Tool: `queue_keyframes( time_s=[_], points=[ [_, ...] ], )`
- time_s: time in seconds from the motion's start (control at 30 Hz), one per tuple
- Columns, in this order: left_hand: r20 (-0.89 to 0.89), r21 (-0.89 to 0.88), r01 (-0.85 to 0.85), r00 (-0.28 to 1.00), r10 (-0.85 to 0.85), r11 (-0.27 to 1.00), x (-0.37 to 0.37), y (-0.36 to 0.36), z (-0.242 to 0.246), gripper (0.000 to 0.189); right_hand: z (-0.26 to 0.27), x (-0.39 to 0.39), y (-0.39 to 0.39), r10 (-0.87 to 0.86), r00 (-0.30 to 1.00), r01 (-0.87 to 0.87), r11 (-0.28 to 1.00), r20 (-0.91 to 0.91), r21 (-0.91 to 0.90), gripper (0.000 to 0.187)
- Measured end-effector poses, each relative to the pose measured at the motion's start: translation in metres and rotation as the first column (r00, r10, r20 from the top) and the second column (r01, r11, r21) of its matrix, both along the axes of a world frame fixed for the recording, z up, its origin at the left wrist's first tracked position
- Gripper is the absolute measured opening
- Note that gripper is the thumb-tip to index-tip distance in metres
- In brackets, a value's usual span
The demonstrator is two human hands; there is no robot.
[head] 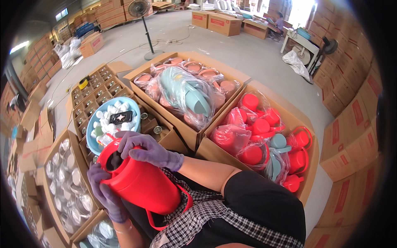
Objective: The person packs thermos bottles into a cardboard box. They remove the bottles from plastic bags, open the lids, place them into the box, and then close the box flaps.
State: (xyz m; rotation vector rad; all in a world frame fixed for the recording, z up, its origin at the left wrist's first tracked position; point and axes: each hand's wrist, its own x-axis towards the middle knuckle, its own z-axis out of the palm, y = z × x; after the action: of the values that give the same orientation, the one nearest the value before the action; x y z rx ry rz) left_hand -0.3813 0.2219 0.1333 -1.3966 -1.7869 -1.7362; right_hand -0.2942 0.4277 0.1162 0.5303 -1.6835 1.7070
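Both my hands wear purple gloves and hold a red plastic vacuum-jug body (145,183), tilted in front of my apron. Its open, dark mouth faces up and left, and a red handle loop hangs at the lower end. My left hand (107,189) grips the rim from the left side. Across the top of the rim lies my right hand (147,152), fingers curled over the edge. Just beyond the mouth is a light blue basin (90,136) of white plastic caps (116,107). On the caps rests a dark, flat rectangular object (121,117), possibly a phone.
A divided carton (107,83) holds glass pieces and a yellow tape roll (83,83). Another carton (245,81) contains bagged pink and pale-blue jugs; red ones fill a carton (310,198) at right. Bagged metallic parts (66,183) lie left. A pedestal fan (147,34) stands beyond.
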Motion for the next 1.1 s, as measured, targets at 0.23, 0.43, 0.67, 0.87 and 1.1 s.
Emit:
queue_keyframes(
  time_s=[0.23, 0.43, 0.67, 0.87, 1.1],
  points=[
    [-0.256, -0.119, -0.326, 0.923, 0.288, 0.938, 0.037, 0.020, 0.007, 0.032, -0.028, -0.040, 0.029, 0.342, 0.940, -0.335, 0.912, -0.013, -0.235, 0.041],
    [0.639, 0.383, 0.248, 0.625, -0.449, 0.890, -0.063, 0.007, -0.039, 0.040, 0.023, 0.009, -0.043, -0.496, 0.867, 0.484, 0.824, -0.036, 0.295, 0.037],
    [0.549, 0.196, 0.600, 0.588, -0.594, 0.776, -0.095, 0.029, -0.031, 0.027, 0.060, 0.038, -0.074, -0.673, 0.703, 0.643, 0.461, -0.231, 0.612, 0.065],
    [0.545, 0.486, 0.569, 0.397, -0.739, 0.664, -0.086, 0.043, -0.048, 0.036, 0.035, 0.016, -0.031, -0.509, 0.843, 0.515, 0.673, -0.172, 0.530, 0.044],
    [-0.046, -0.138, -0.127, 0.991, 0.122, 0.982, -0.031, -0.002, -0.028, 0.033, -0.033, -0.051, 0.028, 0.145, 0.983, -0.131, 0.983, 0.108, -0.127, 0.049]
  ],
)
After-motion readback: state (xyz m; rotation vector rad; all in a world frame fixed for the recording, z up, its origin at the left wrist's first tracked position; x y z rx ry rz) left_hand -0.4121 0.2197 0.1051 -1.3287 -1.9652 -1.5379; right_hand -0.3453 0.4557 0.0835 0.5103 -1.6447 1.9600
